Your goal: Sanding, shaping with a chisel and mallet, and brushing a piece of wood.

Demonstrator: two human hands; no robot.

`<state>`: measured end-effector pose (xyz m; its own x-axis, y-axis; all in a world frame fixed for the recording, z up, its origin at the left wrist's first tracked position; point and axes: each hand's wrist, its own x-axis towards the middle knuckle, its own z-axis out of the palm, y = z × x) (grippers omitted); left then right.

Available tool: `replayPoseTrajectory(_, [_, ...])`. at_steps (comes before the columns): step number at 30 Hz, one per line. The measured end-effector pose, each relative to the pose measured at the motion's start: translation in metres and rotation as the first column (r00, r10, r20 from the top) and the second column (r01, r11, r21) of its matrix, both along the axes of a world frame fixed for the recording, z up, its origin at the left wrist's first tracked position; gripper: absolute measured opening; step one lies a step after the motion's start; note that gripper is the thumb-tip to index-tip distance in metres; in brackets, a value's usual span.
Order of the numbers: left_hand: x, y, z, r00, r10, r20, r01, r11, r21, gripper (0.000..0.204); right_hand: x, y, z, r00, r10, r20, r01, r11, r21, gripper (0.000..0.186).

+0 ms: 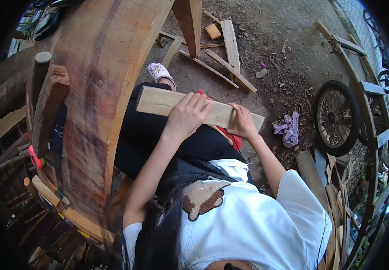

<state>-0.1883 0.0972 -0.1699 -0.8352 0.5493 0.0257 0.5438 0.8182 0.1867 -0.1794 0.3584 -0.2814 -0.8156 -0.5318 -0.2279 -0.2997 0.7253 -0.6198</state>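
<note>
A pale, squared wooden board [155, 101] lies across my lap, slanting slightly down to the right. My left hand [186, 116] is laid over its middle, with the fingers curled toward its far edge and the thumb hidden. At the board's right end, my right hand [244, 122] grips it between thumb and fingers. Something red [236, 140] shows under the board on my lap, and a bit of red also peeks out beyond my left fingertips. I cannot make out what it is.
A large wooden slab bench [93, 90] stands close on my left, with an upright wood block [50, 101] and a pink-handled tool [35, 157]. Wood strips [231, 45] lie on the dirt ahead. To the right are a purple cloth [288, 129], a spoked wheel [336, 118] and a wooden ladder-like frame [370, 90].
</note>
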Motion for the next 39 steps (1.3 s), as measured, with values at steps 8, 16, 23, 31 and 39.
replayPoseTrajectory(8, [0.029,-0.045,0.024,0.935,0.294,0.201,-0.343,0.894,0.289,0.029,-0.026,-0.008,-0.07,0.993,0.061,0.101,-0.068,0.995,0.069,0.097])
replayPoseTrajectory(16, [0.065,-0.077,0.027,0.855,0.435,0.283,-0.517,0.762,0.39,0.021,-0.066,-0.046,-0.164,0.961,-0.076,0.267,-0.023,0.937,0.35,0.104])
replayPoseTrajectory(23, [0.066,-0.089,0.033,0.81,0.518,0.277,-0.587,0.722,0.366,0.028,-0.074,-0.118,-0.184,0.943,-0.192,0.272,0.027,0.858,0.514,0.099])
replayPoseTrajectory(31, [0.063,-0.095,0.034,0.78,0.542,0.315,-0.626,0.671,0.398,0.029,-0.104,-0.15,-0.194,0.939,-0.309,0.154,0.224,0.886,0.407,0.05])
replayPoseTrajectory(39, [0.063,-0.087,0.038,0.834,0.492,0.249,-0.55,0.712,0.436,0.027,-0.067,-0.099,-0.202,0.9,-0.282,0.331,0.204,0.946,0.252,0.044])
